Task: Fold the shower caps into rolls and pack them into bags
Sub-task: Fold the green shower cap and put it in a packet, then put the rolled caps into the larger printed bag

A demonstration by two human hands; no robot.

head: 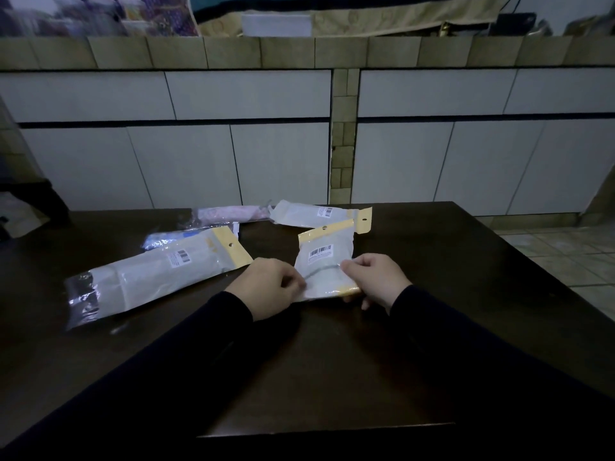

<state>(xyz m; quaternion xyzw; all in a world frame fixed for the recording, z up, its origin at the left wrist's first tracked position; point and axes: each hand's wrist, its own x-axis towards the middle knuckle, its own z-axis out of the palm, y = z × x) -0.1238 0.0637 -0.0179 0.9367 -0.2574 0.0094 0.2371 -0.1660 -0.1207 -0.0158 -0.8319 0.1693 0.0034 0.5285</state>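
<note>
The small bag (324, 261) sits between my two hands at the middle of the dark surface (432, 277), its yellow header strip toward the far side and its near end by my wrists. Its long axis runs roughly away from me, tipped a little to the right. My left hand (269, 287) has its fingers curled onto the bag's near-left edge, pinching the plastic. My right hand (376, 281) pinches the right edge, thumb on top and fingers tucked under the near corner. I judge this bag holds a pale rolled cap (the dim light makes the contents hard to read), and I seem to be closing or smoothing it.

To the left lies a long bag (156, 274), filled, its header pointing up and right. Beyond it are a bluish wrapped roll (173, 237) and a pinkish roll (229, 213), both lying crosswise. A further bag (319, 214) lies just behind the one I hold. So I judge several packs done and the two rolls at the back possibly left to bag, though I cannot tell for certain.
</note>
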